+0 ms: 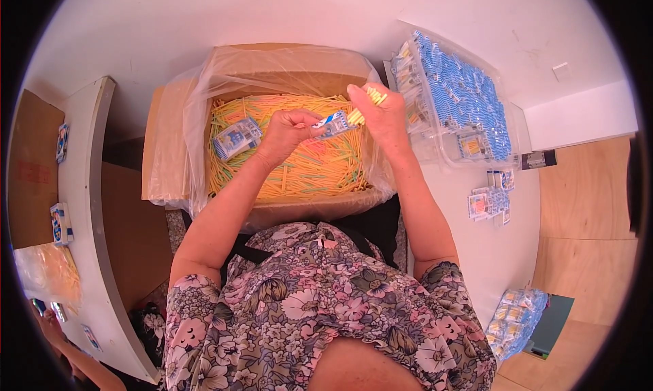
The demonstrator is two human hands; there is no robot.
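My left hand (286,131) pinches one end of a small clear packet (332,124) with blue and white print. My right hand (386,124) is closed round a bunch of thin yellow sticks (371,100). The lower ends of the sticks meet the near end of the packet; whether they are inside it I cannot tell. Both hands are above a cardboard box (160,146) lined with clear plastic. Many loose sticks (299,173), mostly orange-yellow with some pink and green, fill it. A bundle of flat clear packets (238,139) lies on the sticks at the left.
To the right, a clear plastic bin (449,156) holds many blue-striped packets (466,91). Several filled packets (490,202) lie on the white table (462,238), and more bundled packets (513,319) sit nearer. Another person's hand (51,330) shows at the lower left, past a white panel edge (102,187).
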